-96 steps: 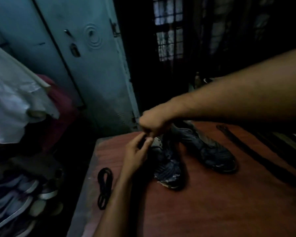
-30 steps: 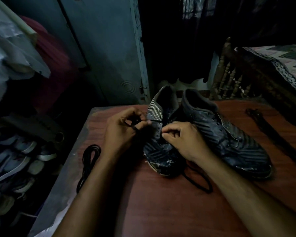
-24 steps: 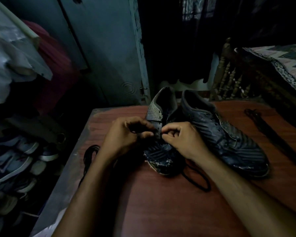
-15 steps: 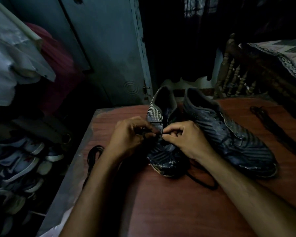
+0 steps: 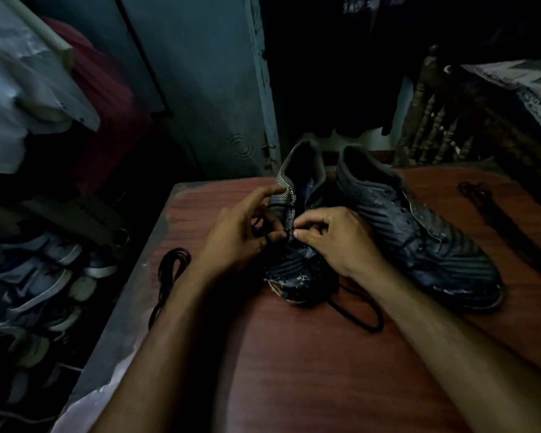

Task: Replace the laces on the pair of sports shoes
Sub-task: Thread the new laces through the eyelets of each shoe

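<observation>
Both hands lacing the left-hand shoe, mid-frame on the desk.

Left hand (image 5: 236, 242) pinches a black lace (image 5: 264, 237) w/ thumb & fingers, index stretched up to the shoe (image 5: 294, 245) collar; right hand (image 5: 341, 242) curled, pinching at the eyelets. Lace tail loops on the desk (image 5: 294, 354) below the toe. Second shoe (image 5: 419, 235) just right, touching. Spare lace bundle (image 5: 169, 273) at the desk's left edge.
</observation>
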{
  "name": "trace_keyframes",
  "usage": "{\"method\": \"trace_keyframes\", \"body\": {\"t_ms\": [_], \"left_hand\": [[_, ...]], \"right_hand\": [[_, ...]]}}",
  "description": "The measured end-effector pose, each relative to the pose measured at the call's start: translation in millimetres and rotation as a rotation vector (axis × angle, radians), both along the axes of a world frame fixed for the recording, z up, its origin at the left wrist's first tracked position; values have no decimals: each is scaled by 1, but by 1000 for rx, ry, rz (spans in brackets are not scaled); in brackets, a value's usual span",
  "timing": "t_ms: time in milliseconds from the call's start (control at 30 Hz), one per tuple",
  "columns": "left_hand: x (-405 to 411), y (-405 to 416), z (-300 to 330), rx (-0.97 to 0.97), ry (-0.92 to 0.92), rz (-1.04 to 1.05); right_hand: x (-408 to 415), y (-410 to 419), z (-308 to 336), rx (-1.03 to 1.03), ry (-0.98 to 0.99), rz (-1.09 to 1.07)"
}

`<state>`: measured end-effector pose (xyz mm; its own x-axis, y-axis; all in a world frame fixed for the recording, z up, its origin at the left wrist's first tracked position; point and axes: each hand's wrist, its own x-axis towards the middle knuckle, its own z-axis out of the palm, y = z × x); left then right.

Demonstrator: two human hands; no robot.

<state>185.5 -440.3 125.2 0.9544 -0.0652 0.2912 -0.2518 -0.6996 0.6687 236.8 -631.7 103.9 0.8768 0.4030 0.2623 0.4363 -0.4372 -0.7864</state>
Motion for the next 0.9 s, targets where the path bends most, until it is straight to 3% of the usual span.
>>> {"method": "trace_keyframes", "body": {"t_ms": [900], "left_hand": [[2, -1, -5, 26, -50, 0]], "right_hand": [[-1, 1, 3, -29, -8, 30]]}}
